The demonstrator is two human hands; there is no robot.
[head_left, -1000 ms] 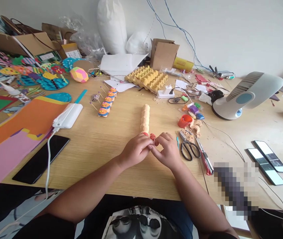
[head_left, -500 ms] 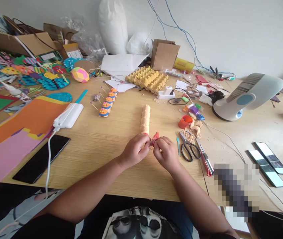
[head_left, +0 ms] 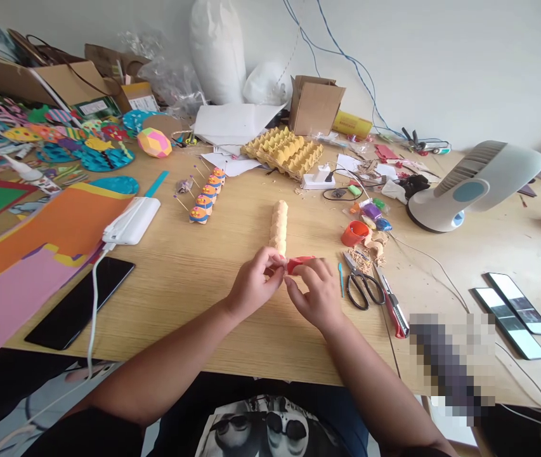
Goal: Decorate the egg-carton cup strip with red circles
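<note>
Close together over the table's front half, my two hands hold a small red packet, which looks like wrapped modelling clay. My left hand pinches its near end between thumb and fingers. My right hand has its curled fingers on the packet's other side, thumb lower and a little apart. Just beyond them lies a pale row of egg-carton cups, its near end partly hidden by my left hand. To the left stands a painted egg-carton caterpillar in blue and orange, with thin sticks beside it.
Scissors, a utility knife and a blue plastic tool lie right of my hands. Behind them are a red cup and colored packets. A fan stands right; a phone and power bank lie left.
My right hand has loosened from a tight fist, its thumb now apart from the fingers. The red packet lies more sideways between the hands. My left fingers have lifted slightly.
</note>
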